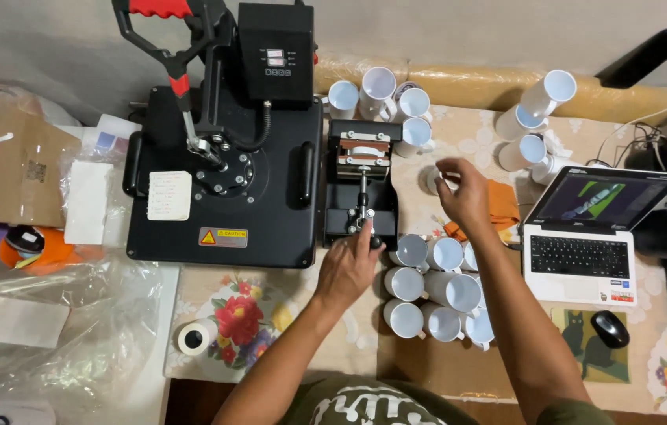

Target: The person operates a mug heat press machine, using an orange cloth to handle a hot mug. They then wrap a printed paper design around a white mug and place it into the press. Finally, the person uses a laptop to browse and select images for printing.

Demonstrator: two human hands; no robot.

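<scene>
A desk point(428, 370) under a floral cloth carries a flat heat press point(227, 169), black and closed, with its red-gripped handle raised at the back. Beside it on the right sits a smaller mug press point(361, 185), its clamp at the far end and its lever running toward the person. A white laptop point(585, 252) stands open at the right edge, a mouse point(610, 328) on a pad below it. White mugs cluster in front of the mug press point(436, 291), with more lying and standing behind it point(381, 94) and near the laptop point(534, 118).

The left hand point(347, 267) grips the knob at the near end of the mug press lever, fingers curled round it. The right hand point(463, 193) hovers half-open over a small roll point(433, 179) on the desk, fingertips just at it, holding nothing that can be made out. The step in hand looks like working the lever; judged from here, the next move calls for a steady pull with the left hand while the right stays clear of the clamp. A tape roll point(194, 337) lies near the desk's front-left corner.
</scene>
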